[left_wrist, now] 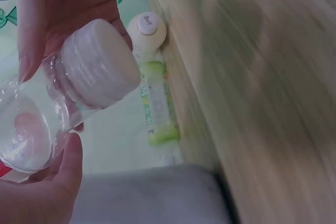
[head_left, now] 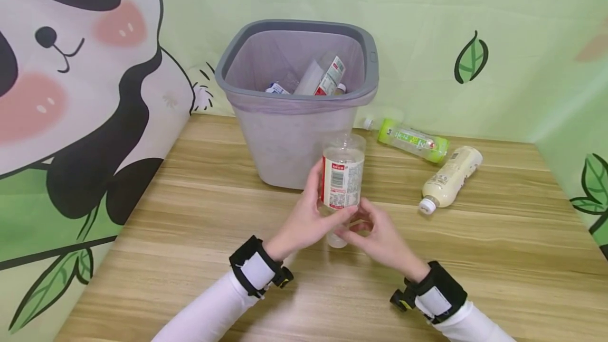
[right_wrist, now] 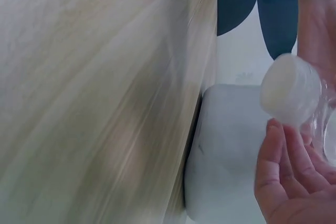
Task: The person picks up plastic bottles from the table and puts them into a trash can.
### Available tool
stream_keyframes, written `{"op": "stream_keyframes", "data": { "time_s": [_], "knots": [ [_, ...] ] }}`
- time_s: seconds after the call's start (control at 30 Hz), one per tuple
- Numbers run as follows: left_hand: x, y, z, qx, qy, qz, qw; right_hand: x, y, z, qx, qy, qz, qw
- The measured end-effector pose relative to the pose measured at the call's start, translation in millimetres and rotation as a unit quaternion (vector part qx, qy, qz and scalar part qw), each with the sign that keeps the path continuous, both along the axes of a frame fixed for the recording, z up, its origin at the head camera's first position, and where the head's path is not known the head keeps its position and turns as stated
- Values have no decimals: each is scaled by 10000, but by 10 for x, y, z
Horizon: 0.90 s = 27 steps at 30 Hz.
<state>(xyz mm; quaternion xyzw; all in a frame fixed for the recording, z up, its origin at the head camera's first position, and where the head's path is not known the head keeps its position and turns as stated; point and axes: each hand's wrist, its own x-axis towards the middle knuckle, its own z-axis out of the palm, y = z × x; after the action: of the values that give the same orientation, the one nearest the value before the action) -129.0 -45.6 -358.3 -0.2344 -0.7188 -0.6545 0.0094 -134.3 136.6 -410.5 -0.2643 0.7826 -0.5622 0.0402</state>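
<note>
Head view is bright — wrist views dimmer, softer.

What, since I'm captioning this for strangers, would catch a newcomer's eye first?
Probably the big cartoon panda filling the head view's left side. Next, the grey bin at the centre back, and the clear bottle in front of it, held upside down by the left hand and right hand.

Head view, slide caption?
Left hand grips an upturned bottle, right hand at its cap, by a lined bin; two more bottles lie nearby.
</note>
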Motion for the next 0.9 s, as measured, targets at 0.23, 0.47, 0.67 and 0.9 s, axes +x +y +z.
{"op": "stream_keyframes", "data": {
  "time_s": [0.23, 0.47, 0.67, 0.9],
  "knots": [
    [51, -67, 254, -732, 1099, 202, 9910, -50, 89, -34, -79, 106, 64, 9999],
    [81, -147, 585, -1038, 1692, 383, 9794, -100, 124, 110, -473, 497, -169, 9975],
    [51, -225, 933, -727, 1503, 306, 9855, -113, 121, 197, -552, 529, -286, 9967],
    [-87, -355, 1447, -480, 1177, 598, 9901, -104, 42, 273, -676, 457, -195, 9965]
  ]
}}
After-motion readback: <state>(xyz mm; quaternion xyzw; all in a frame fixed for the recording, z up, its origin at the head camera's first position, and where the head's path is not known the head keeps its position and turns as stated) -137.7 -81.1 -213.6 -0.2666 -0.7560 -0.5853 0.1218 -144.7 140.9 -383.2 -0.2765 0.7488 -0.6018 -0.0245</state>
